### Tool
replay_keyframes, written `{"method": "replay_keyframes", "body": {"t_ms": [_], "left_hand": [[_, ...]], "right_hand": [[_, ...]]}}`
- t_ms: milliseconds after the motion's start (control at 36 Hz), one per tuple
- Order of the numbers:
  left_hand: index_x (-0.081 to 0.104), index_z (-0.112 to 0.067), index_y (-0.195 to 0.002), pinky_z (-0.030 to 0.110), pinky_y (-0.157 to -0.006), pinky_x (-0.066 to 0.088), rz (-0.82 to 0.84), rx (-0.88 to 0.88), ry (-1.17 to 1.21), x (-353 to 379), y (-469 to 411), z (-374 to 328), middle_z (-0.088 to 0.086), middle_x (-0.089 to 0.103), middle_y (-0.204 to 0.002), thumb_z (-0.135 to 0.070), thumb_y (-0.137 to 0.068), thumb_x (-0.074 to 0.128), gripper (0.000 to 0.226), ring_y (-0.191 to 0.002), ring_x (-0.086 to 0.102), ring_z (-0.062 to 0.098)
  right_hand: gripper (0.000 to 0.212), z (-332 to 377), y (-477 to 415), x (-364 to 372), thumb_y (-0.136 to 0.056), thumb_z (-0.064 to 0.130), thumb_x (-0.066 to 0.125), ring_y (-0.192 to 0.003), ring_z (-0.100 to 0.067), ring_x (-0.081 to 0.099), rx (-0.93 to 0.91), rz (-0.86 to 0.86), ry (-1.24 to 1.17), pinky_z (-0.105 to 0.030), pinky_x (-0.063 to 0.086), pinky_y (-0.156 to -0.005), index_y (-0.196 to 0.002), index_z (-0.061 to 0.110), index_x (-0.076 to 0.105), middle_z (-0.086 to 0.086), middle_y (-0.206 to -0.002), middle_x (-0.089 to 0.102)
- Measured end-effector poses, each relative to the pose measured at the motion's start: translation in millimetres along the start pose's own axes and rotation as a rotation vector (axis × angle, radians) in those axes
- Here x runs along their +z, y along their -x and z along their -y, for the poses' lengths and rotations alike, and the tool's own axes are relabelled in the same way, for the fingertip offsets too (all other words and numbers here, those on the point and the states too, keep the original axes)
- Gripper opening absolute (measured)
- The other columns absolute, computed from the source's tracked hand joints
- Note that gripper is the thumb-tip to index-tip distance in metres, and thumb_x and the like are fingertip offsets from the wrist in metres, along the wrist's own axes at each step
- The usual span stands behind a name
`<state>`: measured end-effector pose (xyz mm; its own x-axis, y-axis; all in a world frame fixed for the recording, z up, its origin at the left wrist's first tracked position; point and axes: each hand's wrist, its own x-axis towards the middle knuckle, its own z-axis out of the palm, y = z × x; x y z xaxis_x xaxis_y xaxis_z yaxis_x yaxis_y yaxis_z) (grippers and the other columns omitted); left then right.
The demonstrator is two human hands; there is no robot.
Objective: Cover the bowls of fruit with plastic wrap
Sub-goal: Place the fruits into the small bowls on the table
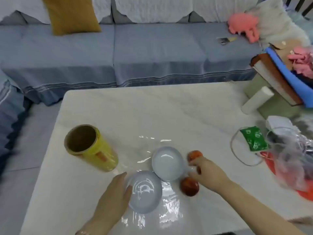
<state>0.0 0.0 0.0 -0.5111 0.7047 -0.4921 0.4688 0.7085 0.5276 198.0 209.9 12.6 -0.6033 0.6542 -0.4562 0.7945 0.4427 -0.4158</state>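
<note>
Beside the bowls, two red fruits

Table: white marble-look rectangular table, in front of the grey-blue fabric sofa.
Roll: yellow cardboard-core roll of plastic wrap, upright on the table, left of the bowls.
Sheet: clear plastic wrap sheet, on the table, under both bowls.
Bowls: near pale blue round bowl, just front-left of far pale blue round bowl.
Fruit: far red round fruit and near red round fruit, just right of the bowls.
</note>
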Motion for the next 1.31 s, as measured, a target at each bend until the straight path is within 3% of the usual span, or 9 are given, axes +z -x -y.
{"method": "replay_keyframes", "body": {"t_ms": [194, 361, 444, 556, 667, 750, 833, 1083, 1306], "left_hand": [[0.032, -0.029, -0.141, 0.03, -0.1, 0.034, -0.108, -0.033, 0.078, 57, -56, 46, -0.008, 0.04, -0.143, -0.032, -0.099, 0.032, 0.042, -0.128, 0.043, 0.014], [0.047, -0.048, -0.099, 0.032, -0.077, 0.041, -0.255, 0.1, 0.112, 90, -68, 73, -0.018, 0.06, -0.1, -0.031, -0.098, 0.033, 0.023, -0.092, 0.055, 0.015], [0.05, -0.046, -0.109, 0.035, -0.076, 0.044, -0.295, 0.154, 0.181, 100, -68, 81, -0.016, 0.063, -0.096, -0.029, -0.098, 0.034, 0.026, -0.091, 0.057, 0.019], [0.044, -0.034, -0.132, 0.03, -0.083, 0.04, -0.276, 0.161, 0.199, 112, -68, 89, -0.016, 0.054, -0.113, -0.027, -0.099, 0.033, 0.036, -0.105, 0.054, 0.02], [0.049, -0.034, -0.126, 0.033, -0.082, 0.046, -0.257, 0.155, 0.231, 112, -69, 93, -0.004, 0.064, -0.114, -0.028, -0.099, 0.033, 0.032, -0.099, 0.058, 0.024], [0.051, -0.034, -0.121, 0.035, -0.081, 0.048, -0.268, 0.159, 0.266, 116, -67, 94, -0.002, 0.067, -0.107, -0.03, -0.1, 0.03, 0.03, -0.091, 0.059, 0.023], [0.049, -0.035, -0.123, 0.033, -0.083, 0.046, -0.31, 0.138, 0.291, 121, -61, 92, -0.002, 0.066, -0.109, -0.032, -0.1, 0.029, 0.03, -0.098, 0.06, 0.024], [0.054, -0.028, -0.104, 0.036, -0.078, 0.05, -0.371, 0.102, 0.326, 122, -57, 88, 0.002, 0.067, -0.095, -0.032, -0.099, 0.032, 0.024, -0.087, 0.061, 0.026], [0.053, -0.007, -0.088, 0.034, -0.072, 0.044, -0.386, 0.032, 0.292, 122, -59, 85, 0.01, 0.063, -0.089, -0.029, -0.1, 0.029, 0.034, -0.085, 0.057, 0.031]], "right_hand": [[0.072, -37, -31, 77, -0.071, 0.063, 0.058, -0.113, -0.017, 0.05, 0.074, 0.061, 0.267, -0.03, 0.045, -0.085, -0.134, 0.037, 0.034, 0.005, -0.127, 0.043], [0.069, -59, -38, 121, -0.065, 0.064, 0.06, -0.101, -0.017, 0.054, 0.078, -0.023, 0.341, -0.027, 0.04, -0.071, -0.124, 0.034, 0.038, 0.006, -0.114, 0.046], [0.061, -67, -37, 137, -0.066, 0.055, 0.062, -0.096, -0.018, 0.053, 0.077, -0.127, 0.287, -0.027, 0.038, -0.068, -0.119, 0.032, 0.042, 0.006, -0.107, 0.045], [0.067, -68, -29, 148, -0.064, 0.044, 0.07, -0.099, -0.022, 0.053, 0.15, -0.219, 0.131, -0.029, 0.041, -0.072, -0.121, 0.026, 0.041, 0.002, -0.111, 0.046], [0.056, -46, -7, 146, -0.066, 0.035, 0.07, -0.093, -0.024, 0.055, 0.11, -0.486, -0.032, -0.03, 0.04, -0.07, -0.114, 0.02, 0.046, -0.001, -0.109, 0.054], [0.059, -9, 8, 138, -0.064, 0.033, 0.075, -0.099, -0.016, 0.053, -0.095, -0.581, -0.131, -0.024, 0.037, -0.074, -0.116, 0.023, 0.048, 0.006, -0.112, 0.052], [0.064, 36, 16, 137, -0.065, 0.036, 0.076, -0.102, -0.006, 0.047, -0.28, -0.47, -0.124, -0.02, 0.037, -0.077, -0.12, 0.031, 0.045, 0.013, -0.116, 0.042], [0.06, 68, -33, 186, -0.072, 0.028, 0.067, -0.11, -0.022, 0.05, -0.364, -0.083, 0.218, -0.031, 0.045, -0.09, -0.127, 0.023, 0.043, -0.004, -0.127, 0.043], [0.07, 55, -44, 200, -0.071, 0.04, 0.068, -0.118, -0.022, 0.048, -0.351, -0.085, 0.211, -0.033, 0.045, -0.091, -0.132, 0.022, 0.038, -0.003, -0.13, 0.049]]}}
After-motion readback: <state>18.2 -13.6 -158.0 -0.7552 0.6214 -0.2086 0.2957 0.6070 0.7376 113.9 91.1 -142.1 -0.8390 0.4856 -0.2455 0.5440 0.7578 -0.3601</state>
